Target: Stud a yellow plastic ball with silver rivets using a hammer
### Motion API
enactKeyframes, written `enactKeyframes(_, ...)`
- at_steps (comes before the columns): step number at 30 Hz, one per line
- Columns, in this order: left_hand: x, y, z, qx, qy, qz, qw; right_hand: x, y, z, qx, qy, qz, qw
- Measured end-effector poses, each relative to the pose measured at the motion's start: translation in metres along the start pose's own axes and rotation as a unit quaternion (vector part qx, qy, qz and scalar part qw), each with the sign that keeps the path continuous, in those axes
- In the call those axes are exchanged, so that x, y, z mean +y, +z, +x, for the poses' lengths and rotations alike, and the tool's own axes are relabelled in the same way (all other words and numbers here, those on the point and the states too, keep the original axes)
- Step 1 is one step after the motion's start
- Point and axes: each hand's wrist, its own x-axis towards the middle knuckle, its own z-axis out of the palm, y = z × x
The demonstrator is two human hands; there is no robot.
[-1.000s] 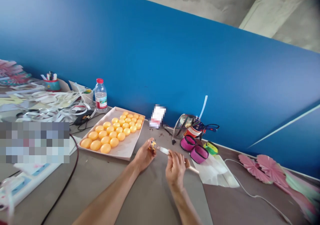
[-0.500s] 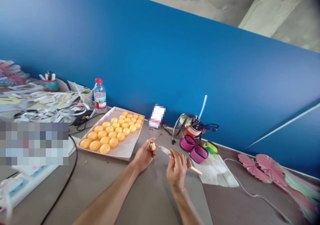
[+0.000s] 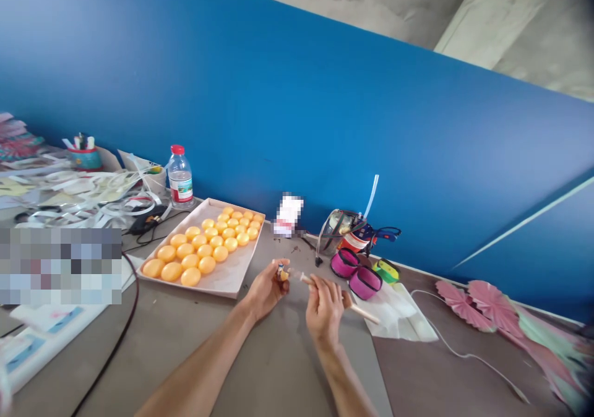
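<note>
My left hand (image 3: 266, 292) is closed round a small yellow object with blue on it (image 3: 283, 273), pinched near the fingertips; the fingers hide part of it. My right hand (image 3: 325, 310) grips a slim tool with a pale stick handle (image 3: 366, 314), its blurred whitish tip pointing at the yellow object. Whether tip and object touch, I cannot tell. Left of my left hand lies a shallow white tray (image 3: 227, 278) with several orange balls (image 3: 190, 276) in rows.
A red-capped bottle (image 3: 180, 182) stands behind the tray. Magenta bands (image 3: 365, 282), a yellow-green band (image 3: 386, 271) and a white plastic sheet (image 3: 403, 318) lie to the right. White strips and cables (image 3: 111, 361) crowd the left. A blue partition (image 3: 278, 95) closes off the back.
The tool's tip has turned and now looks narrower, still aimed at the yellow object. Both hands stay nearly in place; the whole view has shifted slightly.
</note>
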Motion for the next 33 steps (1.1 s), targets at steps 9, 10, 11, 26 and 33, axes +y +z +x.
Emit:
enactKeyframes(9,0.0028,0.0007,-0.0009,-0.013,0.002,-0.015,1.000,0.0011,0.0008,-0.0009,0.013,0.006,0.008,1.000)
enactKeyframes(10,0.0029,0.0004,-0.0009,-0.018,0.008,-0.017,1.000,0.0014,0.0011,-0.0009,0.018,0.009,0.010,1.000)
enactKeyframes(11,0.0028,0.0000,-0.0006,-0.014,0.010,-0.015,1.000,0.0018,0.0015,-0.0008,0.015,0.009,0.009,1.000)
enactKeyframes(26,0.0017,0.0017,-0.0020,-0.031,0.021,0.013,0.999,0.0030,-0.0033,0.0034,0.042,0.015,0.027,0.999)
enactKeyframes(33,-0.0012,0.0014,-0.0010,0.033,-0.002,0.037,0.999,0.0015,0.0031,-0.0005,-0.023,-0.009,0.033,0.999)
